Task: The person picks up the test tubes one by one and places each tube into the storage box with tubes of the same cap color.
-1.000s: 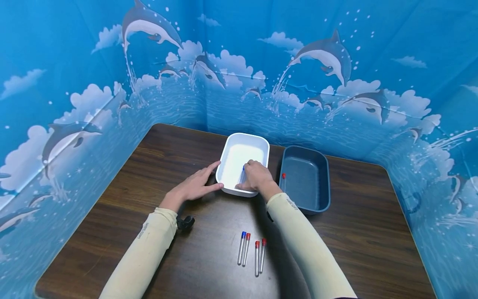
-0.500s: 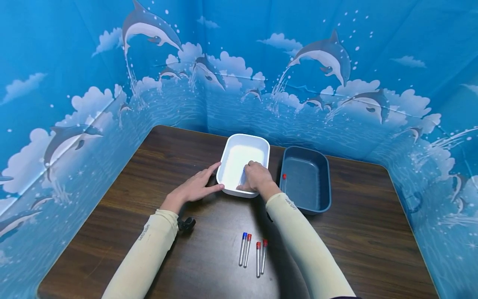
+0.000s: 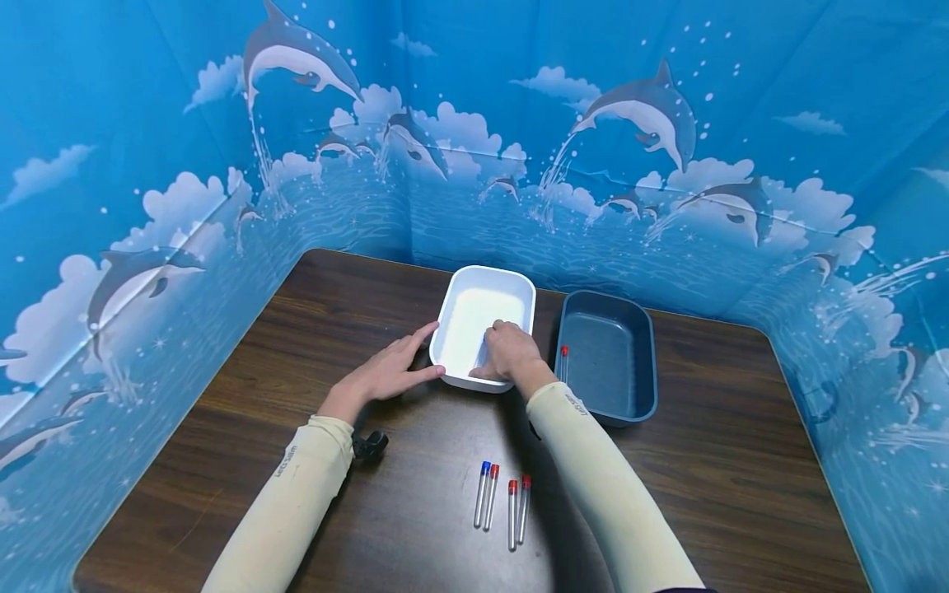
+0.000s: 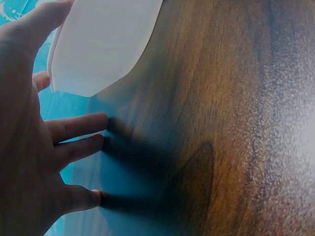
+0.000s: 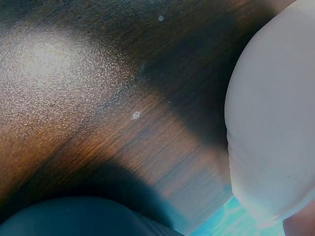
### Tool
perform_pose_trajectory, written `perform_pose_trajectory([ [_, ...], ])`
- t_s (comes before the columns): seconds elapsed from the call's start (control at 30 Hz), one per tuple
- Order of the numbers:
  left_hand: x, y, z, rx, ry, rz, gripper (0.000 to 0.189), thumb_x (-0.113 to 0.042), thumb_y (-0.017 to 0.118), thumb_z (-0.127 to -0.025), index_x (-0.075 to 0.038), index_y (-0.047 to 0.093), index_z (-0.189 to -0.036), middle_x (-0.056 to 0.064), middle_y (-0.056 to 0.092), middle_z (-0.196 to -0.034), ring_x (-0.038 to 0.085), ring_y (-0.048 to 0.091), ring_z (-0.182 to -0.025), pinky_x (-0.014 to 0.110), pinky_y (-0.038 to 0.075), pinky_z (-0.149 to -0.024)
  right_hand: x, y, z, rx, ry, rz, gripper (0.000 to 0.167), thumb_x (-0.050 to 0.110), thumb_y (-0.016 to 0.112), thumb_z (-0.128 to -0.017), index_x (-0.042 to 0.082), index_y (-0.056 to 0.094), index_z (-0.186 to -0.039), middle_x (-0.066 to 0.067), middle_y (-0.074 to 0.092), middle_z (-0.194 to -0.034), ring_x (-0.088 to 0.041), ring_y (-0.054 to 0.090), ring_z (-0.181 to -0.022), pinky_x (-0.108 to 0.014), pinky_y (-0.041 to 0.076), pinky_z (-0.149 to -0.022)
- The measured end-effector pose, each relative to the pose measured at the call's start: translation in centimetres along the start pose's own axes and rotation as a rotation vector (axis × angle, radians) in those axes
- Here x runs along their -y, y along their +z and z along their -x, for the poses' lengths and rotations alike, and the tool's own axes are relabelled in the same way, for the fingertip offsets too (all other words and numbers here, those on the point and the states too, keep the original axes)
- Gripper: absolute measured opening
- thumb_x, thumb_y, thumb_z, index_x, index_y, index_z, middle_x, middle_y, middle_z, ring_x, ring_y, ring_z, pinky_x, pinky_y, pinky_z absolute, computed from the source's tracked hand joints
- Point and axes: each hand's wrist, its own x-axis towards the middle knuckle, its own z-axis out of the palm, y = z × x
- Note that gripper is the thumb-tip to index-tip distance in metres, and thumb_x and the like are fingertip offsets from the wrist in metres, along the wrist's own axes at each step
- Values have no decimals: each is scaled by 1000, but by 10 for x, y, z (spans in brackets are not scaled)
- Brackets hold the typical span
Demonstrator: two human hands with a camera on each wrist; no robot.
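Observation:
My right hand [image 3: 511,350] is inside the white tray [image 3: 483,275], pinching a clear test tube [image 3: 480,356] near the tray's front right; the hand covers most of the tube and a speck of blue shows at its top. Spread and nearly straight, the fingers of my left hand [image 3: 385,366] touch the tray's left rim with thumb and forefinger. In the left wrist view the other fingers of the left hand [image 4: 54,142] stand apart from the white tray [image 4: 103,44]. The right wrist view shows only the tray's outer wall [image 5: 275,113] and a bit of the right hand [image 5: 301,223].
Right of the white tray stands a dark grey tray [image 3: 608,362] with a red-capped tube [image 3: 564,362] along its left wall. Nearer the front, a blue-capped tube [image 3: 482,496] and several red-capped ones [image 3: 512,517] lie on the wooden table [image 3: 415,511]. A dolphin-print curtain [image 3: 474,206] surrounds the table.
The blue cap by the right hand's fingers shows less than a second ago. Both hands otherwise stay in place; the whole view has shifted very slightly.

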Motion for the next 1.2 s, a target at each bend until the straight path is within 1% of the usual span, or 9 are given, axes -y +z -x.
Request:
perform_pose_trajectory([
  [0.27, 0, 0, 0, 0, -2, 1, 92, -78, 47, -84, -37, 8, -157, 10, 30, -156, 31, 34, -138, 59, 32, -105, 1, 0, 1, -5, -3, 6, 79, 65, 69, -77, 8, 58, -130, -11, 59, -120, -26, 56, -108, -46, 45, -98],
  [0.67, 0, 0, 0, 3, -6, 2, 91, -79, 46, -84, -41, 5, -156, 9, 28, -157, 31, 33, -139, 60, 31, -106, -1, -2, 2, -3, 0, 16, 81, 69, 66, -78, 7, 58, -130, -10, 58, -123, -25, 54, -109, -44, 44, -100],
  [0.8, 1, 1, 0, 4, -7, 0, 91, -80, 46, -83, -43, 5, -156, 9, 29, -157, 31, 34, -138, 60, 32, -105, -2, -4, 4, -5, 6, 0, 82, 68, 67, -77, 7, 57, -131, -10, 57, -125, -26, 53, -111, -45, 44, -100],
  [0.93, 1, 1, 0, 6, -6, 5, 90, -79, 46, -84, -43, 5, -155, 9, 28, -157, 31, 33, -139, 59, 31, -106, -3, -6, 7, -14, 0, -15, 84, 68, 67, -77, 7, 55, -134, -10, 56, -129, -26, 52, -115, -46, 43, -101],
  [1.2, 0, 0, 1, 5, -4, 9, 90, -78, 46, -84, -41, 6, -156, 10, 27, -158, 32, 31, -141, 60, 30, -106, -6, -12, 16, -41, -1, -46, 90, 67, 67, -77, 7, 49, -142, -12, 49, -142, -29, 46, -129, -49, 41, -103],
])
